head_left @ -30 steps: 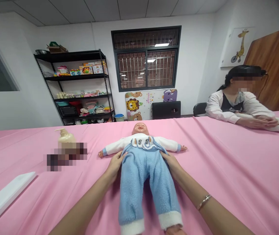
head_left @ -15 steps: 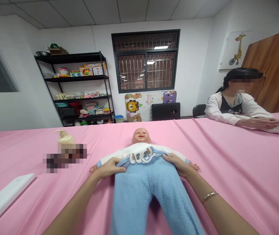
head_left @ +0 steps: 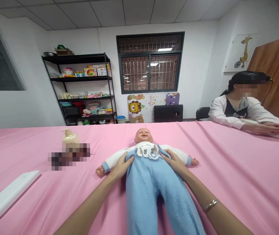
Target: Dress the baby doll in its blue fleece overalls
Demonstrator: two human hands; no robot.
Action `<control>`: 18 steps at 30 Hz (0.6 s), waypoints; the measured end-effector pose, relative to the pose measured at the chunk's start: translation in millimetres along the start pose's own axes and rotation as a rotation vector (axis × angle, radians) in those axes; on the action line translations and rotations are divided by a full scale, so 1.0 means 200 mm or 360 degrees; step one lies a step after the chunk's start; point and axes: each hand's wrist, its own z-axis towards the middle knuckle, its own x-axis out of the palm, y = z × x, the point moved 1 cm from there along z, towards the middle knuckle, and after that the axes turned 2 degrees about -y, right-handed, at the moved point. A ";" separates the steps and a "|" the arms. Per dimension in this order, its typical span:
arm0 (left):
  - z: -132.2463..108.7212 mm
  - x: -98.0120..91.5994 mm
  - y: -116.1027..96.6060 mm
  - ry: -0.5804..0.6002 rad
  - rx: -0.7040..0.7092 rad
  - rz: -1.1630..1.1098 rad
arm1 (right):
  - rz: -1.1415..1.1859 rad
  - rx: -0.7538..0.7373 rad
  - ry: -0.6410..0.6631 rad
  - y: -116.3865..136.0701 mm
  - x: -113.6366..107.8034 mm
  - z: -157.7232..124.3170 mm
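A baby doll (head_left: 143, 135) lies on its back, head away from me, in a white long-sleeved top with blue cuffs. Fuzzy blue overalls (head_left: 146, 176) with an elephant-face bib cover its legs and belly. My left hand (head_left: 122, 165) is closed on the left side of the overalls' upper edge, thumb over the front. At the opposite side, my right hand (head_left: 175, 162) grips the blue fabric beside the bib, a bangle on that wrist. The doll's arms stretch outward past both hands.
A pink cloth (head_left: 239, 169) covers the table. To the left stand a cream pump bottle (head_left: 70, 137), a blurred-out item and a long white device (head_left: 12, 194) with a dark oval. A person (head_left: 243, 104) sits at the far right. Black shelves (head_left: 79, 79) stand behind.
Both hands have drawn closer together, and the overalls' top sits higher and snugger on the doll's belly. The view has shifted slightly.
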 end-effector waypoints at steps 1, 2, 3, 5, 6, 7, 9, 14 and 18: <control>0.00 0.00 -0.01 0.0008 0.0004 0.0006 | -0.0034 -0.0012 0.0055 0.03 0.00 -0.01; 0.00 -0.01 -0.02 0.0032 -0.0001 0.0005 | -0.0056 -0.0011 0.0119 0.05 0.00 -0.03; -0.01 -0.02 -0.03 0.0061 -0.0011 -0.0003 | -0.0069 -0.0005 0.0182 0.07 0.00 -0.04; -0.01 -0.04 -0.05 0.0101 -0.0074 -0.0059 | -0.0031 0.0031 0.0310 0.10 -0.01 -0.06; -0.02 -0.05 -0.05 0.0105 -0.0132 -0.0116 | 0.0035 0.0065 0.0364 0.11 -0.02 -0.06; -0.02 -0.07 -0.05 0.0103 -0.0198 -0.0194 | 0.0131 0.0106 0.0388 0.12 -0.04 -0.06; -0.02 -0.09 -0.06 0.0084 -0.0318 -0.0388 | 0.0373 0.0196 0.0349 0.14 -0.07 -0.04; -0.01 -0.12 -0.07 -0.0089 -0.0213 -0.0592 | 0.0684 0.0159 0.0109 0.18 -0.11 0.03; -0.02 -0.12 -0.07 -0.0239 0.0219 0.0393 | 0.0067 -0.0183 -0.0210 0.13 -0.10 0.10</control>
